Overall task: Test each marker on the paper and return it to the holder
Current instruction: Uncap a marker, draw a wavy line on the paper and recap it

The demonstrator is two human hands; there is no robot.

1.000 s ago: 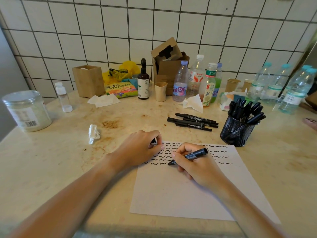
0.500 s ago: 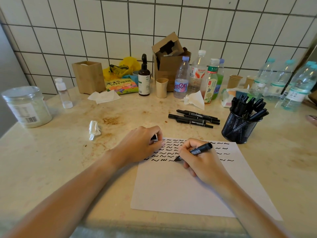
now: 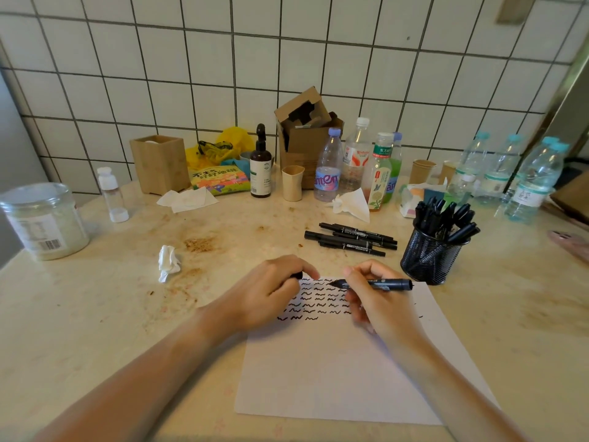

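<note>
A white sheet of paper (image 3: 338, 378) lies on the table in front of me, its top part covered with rows of black squiggles. My right hand (image 3: 379, 301) grips a black marker (image 3: 387, 284) held level just above the paper's top edge, uncapped tip pointing left. My left hand (image 3: 271, 291) rests on the paper's top left corner with its fingers curled on a small black cap (image 3: 298, 275). The tip and the cap sit a short gap apart. A black mesh holder (image 3: 428, 261) full of markers stands to the right. Several loose black markers (image 3: 349, 239) lie behind the paper.
Bottles (image 3: 357, 164), a paper cup (image 3: 292, 183), a cardboard box (image 3: 306, 135), a brown pump bottle (image 3: 260, 167) and a wooden box (image 3: 161, 164) line the tiled wall. A plastic jar (image 3: 44, 220) stands far left. Crumpled tissues (image 3: 168, 262) lie on the table. Another person's fingers (image 3: 569, 242) show at the right edge.
My right hand has lifted the marker off the squiggle rows and turned it level, tip toward my left hand. My left hand stayed at the paper's corner with the cap.
</note>
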